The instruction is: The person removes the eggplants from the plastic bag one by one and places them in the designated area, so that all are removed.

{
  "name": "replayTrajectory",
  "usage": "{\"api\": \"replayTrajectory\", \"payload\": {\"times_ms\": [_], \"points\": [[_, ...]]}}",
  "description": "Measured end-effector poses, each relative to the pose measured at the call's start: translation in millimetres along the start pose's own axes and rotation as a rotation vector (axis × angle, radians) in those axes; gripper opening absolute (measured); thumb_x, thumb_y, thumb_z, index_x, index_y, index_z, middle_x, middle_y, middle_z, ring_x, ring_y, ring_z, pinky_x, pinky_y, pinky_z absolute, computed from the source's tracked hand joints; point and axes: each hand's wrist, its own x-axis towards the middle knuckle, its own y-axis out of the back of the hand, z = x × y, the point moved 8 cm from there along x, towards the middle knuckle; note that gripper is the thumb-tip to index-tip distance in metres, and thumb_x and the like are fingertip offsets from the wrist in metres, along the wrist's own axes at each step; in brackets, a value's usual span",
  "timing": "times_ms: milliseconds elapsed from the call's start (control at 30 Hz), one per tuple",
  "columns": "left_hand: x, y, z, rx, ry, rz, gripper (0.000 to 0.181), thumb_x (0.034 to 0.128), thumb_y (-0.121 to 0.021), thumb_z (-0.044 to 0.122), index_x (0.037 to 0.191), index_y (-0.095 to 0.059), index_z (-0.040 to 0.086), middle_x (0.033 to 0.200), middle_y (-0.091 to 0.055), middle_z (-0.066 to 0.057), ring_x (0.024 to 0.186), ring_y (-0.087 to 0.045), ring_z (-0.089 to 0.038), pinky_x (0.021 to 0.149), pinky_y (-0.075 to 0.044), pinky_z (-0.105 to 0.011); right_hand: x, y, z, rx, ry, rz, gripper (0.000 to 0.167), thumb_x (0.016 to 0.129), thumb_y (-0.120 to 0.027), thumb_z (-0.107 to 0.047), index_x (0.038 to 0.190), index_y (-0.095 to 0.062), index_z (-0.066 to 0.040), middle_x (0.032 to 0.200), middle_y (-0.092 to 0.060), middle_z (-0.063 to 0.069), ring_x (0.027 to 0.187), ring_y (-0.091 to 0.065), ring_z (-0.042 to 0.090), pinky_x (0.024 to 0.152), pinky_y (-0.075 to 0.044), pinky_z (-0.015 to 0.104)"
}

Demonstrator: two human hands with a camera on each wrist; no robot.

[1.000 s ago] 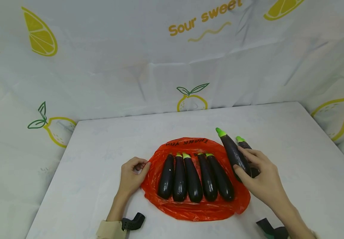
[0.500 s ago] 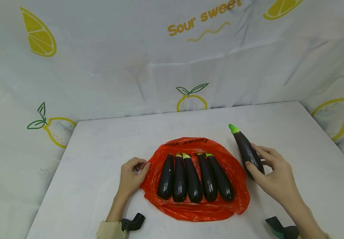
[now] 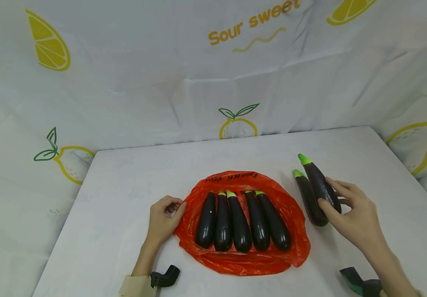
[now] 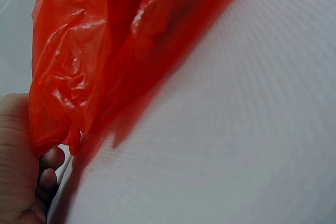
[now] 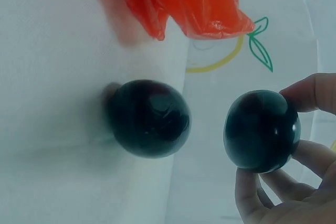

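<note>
In the head view, my left hand (image 3: pixel 164 218) pinches the left rim of a red plastic bag (image 3: pixel 243 264). Its thumb and fingers meet at the film, and the left wrist view shows the bag's edge (image 4: pixel 68 82) bunched there. Several eggplants (image 3: pixel 240 222) lie side by side in the bag's mouth, green stems pointing away. To the right, my right hand (image 3: pixel 358 216) holds another eggplant (image 3: pixel 321 183) by its thick lower end, its stem up and tilted left. Beside it, left of the hand, a loose eggplant (image 3: pixel 307 200) lies on the table; both round ends appear in the right wrist view.
The white-covered table (image 3: pixel 124 185) ends at a back edge against a hanging white cloth (image 3: pixel 142 95) printed with lemons. Black camera mounts (image 3: pixel 166 276) sit at both wrists.
The right hand has carried its eggplant rightward, from over the bag's right edge past the loose eggplant, which is now uncovered. The left hand and bag look unmoved.
</note>
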Motion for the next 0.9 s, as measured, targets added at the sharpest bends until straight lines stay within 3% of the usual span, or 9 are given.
{"api": "replayTrajectory", "payload": {"times_ms": [133,267,300,500,667,900], "points": [[-0.4,0.2,-0.3,0.000,-0.006,0.002,0.007,0.0836,-0.079,0.002,0.089,-0.076,0.006,0.076,-0.068,-0.003,0.069,-0.054,-0.012,0.062,-0.047,-0.021,1.1,1,6,-0.010,-0.006,0.000,0.053,0.082,-0.075,0.000,0.134,-0.063,0.004,0.125,-0.060,0.030,0.095,-0.061,0.029,0.070,-0.034,-0.006],[-0.4,0.0,-1.5,-0.004,-0.004,-0.003,0.008,0.0845,-0.078,0.003,0.090,-0.076,0.009,0.076,-0.067,-0.002,0.069,-0.053,-0.009,0.062,-0.047,-0.019,2.2,2,11,-0.008,-0.015,-0.004,0.052,0.083,-0.073,0.000,0.134,-0.062,0.006,0.125,-0.059,0.032,0.094,-0.061,0.044,0.067,-0.035,-0.005],[-0.3,-0.1,-2.1,-0.002,-0.003,-0.004,0.008,0.0844,-0.078,0.002,0.089,-0.076,0.009,0.076,-0.067,-0.001,0.069,-0.053,-0.008,0.062,-0.047,-0.019,2.5,2,12,-0.012,-0.018,0.000,0.052,0.083,-0.073,0.000,0.133,-0.063,0.006,0.125,-0.060,0.032,0.094,-0.061,0.039,0.068,-0.035,-0.006],[0.4,-0.9,-3.6,-0.002,0.008,-0.017,0.003,0.0869,-0.078,0.007,0.089,-0.076,0.009,0.076,-0.067,0.001,0.069,-0.053,-0.005,0.062,-0.047,-0.019,4.1,1,20,-0.043,-0.025,0.004,0.052,0.082,-0.074,-0.001,0.132,-0.063,0.008,0.124,-0.059,0.034,0.095,-0.060,0.043,0.072,-0.029,-0.009],[0.5,-0.9,-3.4,-0.003,0.013,-0.031,0.004,0.0882,-0.077,0.009,0.090,-0.076,0.006,0.076,-0.067,-0.002,0.069,-0.052,-0.006,0.063,-0.047,-0.018,5.3,0,27,-0.064,-0.032,-0.015,0.051,0.083,-0.073,-0.002,0.132,-0.062,0.009,0.124,-0.059,0.036,0.093,-0.062,0.053,0.066,-0.032,-0.006],[0.1,-0.9,-2.1,0.001,0.012,-0.005,0.006,0.0832,-0.078,0.000,0.088,-0.076,0.003,0.075,-0.068,-0.002,0.068,-0.053,-0.010,0.061,-0.048,-0.022,7.4,1,36,-0.073,-0.034,-0.018,0.051,0.083,-0.072,-0.003,0.131,-0.062,0.008,0.124,-0.060,0.036,0.096,-0.061,0.050,0.070,-0.030,-0.007]]}}
